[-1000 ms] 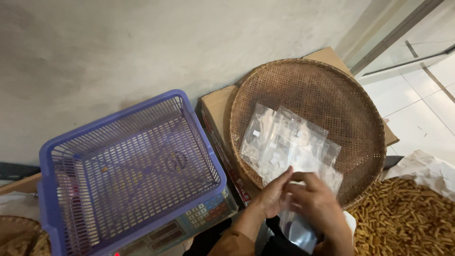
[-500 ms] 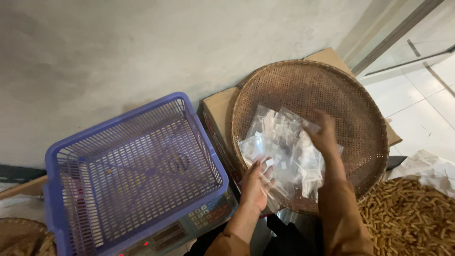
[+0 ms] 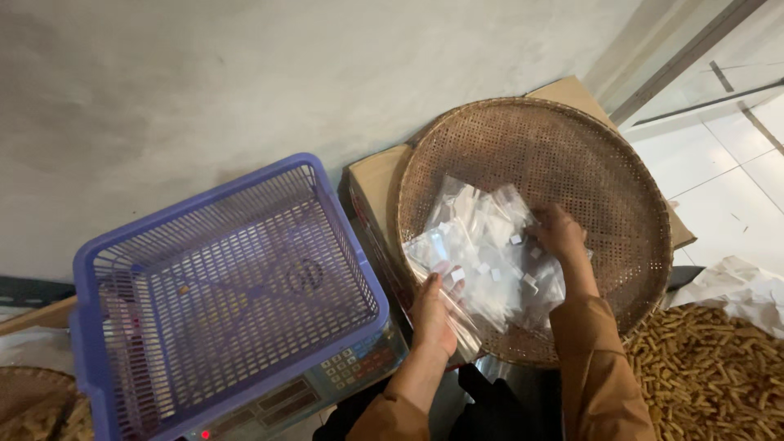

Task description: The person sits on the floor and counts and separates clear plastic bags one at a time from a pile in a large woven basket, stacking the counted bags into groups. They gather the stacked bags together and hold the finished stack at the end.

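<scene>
A pile of clear plastic bags lies in a round woven bamboo tray. My left hand rests at the pile's near left edge, fingers on a bag. My right hand lies on the pile's right side, pressing on the bags. Both arms wear brown sleeves. Whether either hand actually grips a bag is hard to make out.
An empty purple plastic basket sits on an electronic scale at the left. The bamboo tray rests on a cardboard box. Brown pellet-like sticks lie heaped at the lower right beside white plastic. A grey wall stands behind.
Both hands were together at the near edge of the pile holding a bag; they have since spread apart, the right hand reaching farther over the bags, the left staying near.
</scene>
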The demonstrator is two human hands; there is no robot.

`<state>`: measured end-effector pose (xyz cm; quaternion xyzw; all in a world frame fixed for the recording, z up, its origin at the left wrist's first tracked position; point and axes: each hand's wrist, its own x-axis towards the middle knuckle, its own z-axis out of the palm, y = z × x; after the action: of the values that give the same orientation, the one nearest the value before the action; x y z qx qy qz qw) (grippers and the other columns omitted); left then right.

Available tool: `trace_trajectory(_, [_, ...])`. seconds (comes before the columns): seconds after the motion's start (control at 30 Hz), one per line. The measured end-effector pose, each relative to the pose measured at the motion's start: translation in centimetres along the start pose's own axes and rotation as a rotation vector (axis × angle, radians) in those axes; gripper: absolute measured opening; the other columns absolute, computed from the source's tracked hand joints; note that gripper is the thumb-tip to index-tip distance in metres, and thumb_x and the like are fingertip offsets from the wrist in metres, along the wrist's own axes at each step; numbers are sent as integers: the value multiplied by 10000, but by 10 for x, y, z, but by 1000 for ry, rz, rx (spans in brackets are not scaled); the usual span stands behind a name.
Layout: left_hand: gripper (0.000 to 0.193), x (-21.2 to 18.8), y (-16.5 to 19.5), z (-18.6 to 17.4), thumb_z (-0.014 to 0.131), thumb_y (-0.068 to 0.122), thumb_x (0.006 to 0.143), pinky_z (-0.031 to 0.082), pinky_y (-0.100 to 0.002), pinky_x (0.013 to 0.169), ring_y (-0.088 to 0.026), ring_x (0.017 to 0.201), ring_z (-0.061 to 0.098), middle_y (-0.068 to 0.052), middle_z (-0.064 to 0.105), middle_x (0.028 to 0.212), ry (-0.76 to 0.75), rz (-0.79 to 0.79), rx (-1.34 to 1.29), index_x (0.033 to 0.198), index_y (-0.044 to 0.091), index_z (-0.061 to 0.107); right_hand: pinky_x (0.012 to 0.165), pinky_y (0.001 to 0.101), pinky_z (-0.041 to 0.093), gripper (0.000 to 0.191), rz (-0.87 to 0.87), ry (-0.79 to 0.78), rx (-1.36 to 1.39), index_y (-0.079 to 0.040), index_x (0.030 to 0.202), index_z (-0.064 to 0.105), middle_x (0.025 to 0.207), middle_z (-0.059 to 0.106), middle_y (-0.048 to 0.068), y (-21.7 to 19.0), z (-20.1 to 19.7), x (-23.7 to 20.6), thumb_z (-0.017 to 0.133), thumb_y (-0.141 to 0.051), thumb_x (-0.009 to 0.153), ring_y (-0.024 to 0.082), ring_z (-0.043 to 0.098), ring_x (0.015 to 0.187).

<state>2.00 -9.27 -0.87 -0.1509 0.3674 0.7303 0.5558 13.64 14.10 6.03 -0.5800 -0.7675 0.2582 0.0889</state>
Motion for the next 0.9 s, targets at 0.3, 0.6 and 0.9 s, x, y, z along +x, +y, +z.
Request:
trace_trajectory(0.3, [400,-4,11,5,500,346,1007,428,-484,1051,-231,1220,615,-20,682,1340,51,-2,-38,1351,176,615,1127,677,265,746,-223,-156,-212,-326,1363,653,1559,366,129,-4,10,-58,889,-566,697,414,263,1439])
trace_trajectory(0.6, [389,0,5,0,516,337,1006,425,-425,1031,-203,1188,617,1,699,1295,61,18,-56,1342,167,614,941,468,543,651,-15,-222,-102,-104,1122,674,1118,730,110,-20,30,-57,932,-461,643,285,677,1066])
trace_trajectory(0.9, [332,11,-4,-5,549,285,1017,507,-387,965,-219,1119,643,-42,713,1243,73,63,-134,1297,133,642,695,440,597,668,78,-120,138,-30,1168,573,925,760,172,-19,29,-53,931,-242,645,267,739,818])
